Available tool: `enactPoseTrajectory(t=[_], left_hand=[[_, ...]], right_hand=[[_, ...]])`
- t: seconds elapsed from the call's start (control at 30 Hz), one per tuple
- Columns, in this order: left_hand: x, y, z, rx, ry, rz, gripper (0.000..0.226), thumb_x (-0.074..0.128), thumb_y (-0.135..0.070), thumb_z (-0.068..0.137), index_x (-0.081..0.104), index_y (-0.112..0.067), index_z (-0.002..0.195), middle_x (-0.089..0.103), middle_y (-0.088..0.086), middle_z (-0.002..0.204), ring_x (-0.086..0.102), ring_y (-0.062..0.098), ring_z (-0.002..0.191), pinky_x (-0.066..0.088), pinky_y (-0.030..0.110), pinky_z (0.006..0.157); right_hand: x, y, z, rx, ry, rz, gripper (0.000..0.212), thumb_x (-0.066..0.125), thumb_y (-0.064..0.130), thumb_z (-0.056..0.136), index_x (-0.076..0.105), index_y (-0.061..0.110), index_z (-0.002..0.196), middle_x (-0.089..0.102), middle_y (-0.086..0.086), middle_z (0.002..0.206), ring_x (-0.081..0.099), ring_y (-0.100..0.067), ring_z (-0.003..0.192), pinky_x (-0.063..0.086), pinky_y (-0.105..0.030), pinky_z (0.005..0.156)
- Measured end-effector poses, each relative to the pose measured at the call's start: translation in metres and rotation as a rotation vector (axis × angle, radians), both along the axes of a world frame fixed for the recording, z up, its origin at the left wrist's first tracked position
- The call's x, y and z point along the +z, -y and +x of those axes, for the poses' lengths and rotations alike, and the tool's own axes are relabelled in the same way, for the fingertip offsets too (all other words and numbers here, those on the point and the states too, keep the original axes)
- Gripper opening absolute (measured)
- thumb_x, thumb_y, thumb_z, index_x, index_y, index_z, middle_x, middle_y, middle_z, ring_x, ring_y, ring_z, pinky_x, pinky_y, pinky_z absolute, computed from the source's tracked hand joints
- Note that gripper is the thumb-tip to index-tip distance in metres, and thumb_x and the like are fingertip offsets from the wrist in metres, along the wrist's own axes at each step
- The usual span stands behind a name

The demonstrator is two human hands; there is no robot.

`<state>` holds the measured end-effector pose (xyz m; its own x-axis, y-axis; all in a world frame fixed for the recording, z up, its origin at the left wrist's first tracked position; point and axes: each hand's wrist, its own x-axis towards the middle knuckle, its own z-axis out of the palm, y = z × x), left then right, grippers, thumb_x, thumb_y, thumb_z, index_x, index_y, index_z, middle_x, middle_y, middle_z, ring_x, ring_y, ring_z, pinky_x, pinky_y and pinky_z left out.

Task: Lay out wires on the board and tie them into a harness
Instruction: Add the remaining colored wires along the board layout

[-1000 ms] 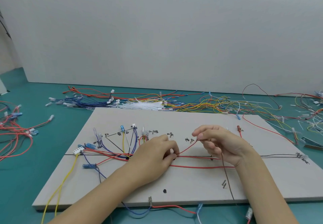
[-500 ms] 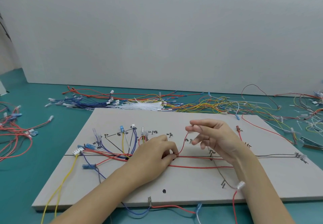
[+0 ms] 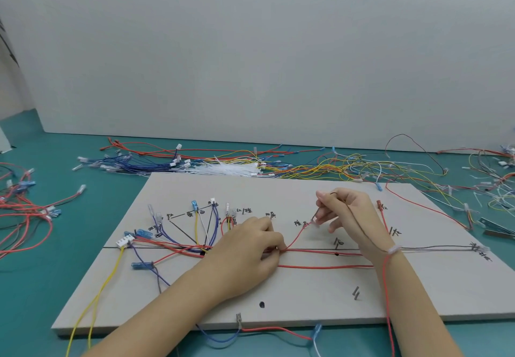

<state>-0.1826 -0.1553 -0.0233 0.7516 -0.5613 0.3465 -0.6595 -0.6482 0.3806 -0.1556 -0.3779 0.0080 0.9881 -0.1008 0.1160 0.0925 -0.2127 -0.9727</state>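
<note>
from the head camera, a pale board (image 3: 306, 189) lies flat on a teal table (image 3: 41, 287), with hand-written marks and a long dark line drawn across its middle. the left hand (image 3: 245, 248) rests knuckles-up on the board near its centre, fingers curled down and pinching a bundle of red wires (image 3: 320, 266) where they meet the drawn line. to its left, blue, yellow, white and red wires fan out toward small connectors, among them a white plug (image 3: 124, 242) near the board's left edge, with yellow wires (image 3: 92, 301) running from it off the front edge. the right hand (image 3: 348, 212) is raised just above the board, right of centre, thumb and fingertips pinching a thin dark wire (image 3: 359, 225) that loops over the hand and runs down across the wrist to a small white connector (image 3: 394, 249), from which a red wire hangs along the forearm. loose coloured wires (image 3: 320, 164) and white cable ties (image 3: 231, 168) lie heaped on the table behind the board, and more red wires (image 3: 25, 217) lie at far left.
</note>
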Motion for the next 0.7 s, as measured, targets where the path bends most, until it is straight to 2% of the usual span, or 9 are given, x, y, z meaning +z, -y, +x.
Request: enactPoseTrajectory(t=[0.13,0.23,0.37,0.53,0.7], left_hand=[[0.001,0.002,-0.005,-0.004,0.05,0.035,0.03,0.047,-0.045,0.088,0.067,-0.025,0.099,0.047,-0.009,0.09,0.043,0.011,0.089,0.042,0.031,0.08],[0.001,0.0,-0.004,-0.016,0.027,0.033,0.034,0.052,-0.055,0.089,0.069,-0.03,0.104,0.048,-0.012,0.092,0.044,0.008,0.091,0.042,0.029,0.08],[0.001,-0.003,0.0,-0.022,-0.016,-0.015,0.027,0.055,-0.045,0.094,0.071,-0.032,0.111,0.049,-0.014,0.091,0.044,0.006,0.092,0.041,0.027,0.081],[0.002,0.003,0.004,-0.014,-0.057,-0.058,0.018,0.059,-0.035,0.094,0.073,-0.029,0.104,0.044,-0.015,0.084,0.042,0.004,0.088,0.042,0.028,0.08],[0.005,0.004,0.008,0.016,-0.068,-0.053,0.014,0.062,-0.039,0.091,0.072,-0.032,0.098,0.037,-0.016,0.086,0.037,0.004,0.09,0.038,0.026,0.076]], right_hand=[[-0.001,0.001,0.001,0.0,-0.032,-0.03,0.029,0.063,0.026,0.093,0.061,0.001,0.078,0.07,-0.013,0.063,0.067,-0.02,0.053,0.043,-0.021,0.037],[-0.001,0.001,0.001,-0.01,-0.047,-0.006,0.027,0.066,0.023,0.091,0.062,0.001,0.076,0.069,-0.013,0.062,0.066,-0.019,0.05,0.045,-0.021,0.036],[-0.002,0.001,0.0,-0.033,-0.067,-0.033,0.027,0.066,0.023,0.091,0.061,0.002,0.074,0.069,-0.013,0.062,0.063,-0.017,0.047,0.043,-0.022,0.034],[-0.002,0.002,0.001,-0.047,-0.085,-0.092,0.028,0.066,0.024,0.091,0.061,0.002,0.074,0.068,-0.011,0.059,0.061,-0.016,0.044,0.038,-0.017,0.035],[-0.005,0.004,0.004,-0.081,-0.058,-0.135,0.031,0.067,0.024,0.09,0.059,0.007,0.065,0.061,-0.005,0.053,0.05,-0.011,0.043,0.036,-0.013,0.04]])
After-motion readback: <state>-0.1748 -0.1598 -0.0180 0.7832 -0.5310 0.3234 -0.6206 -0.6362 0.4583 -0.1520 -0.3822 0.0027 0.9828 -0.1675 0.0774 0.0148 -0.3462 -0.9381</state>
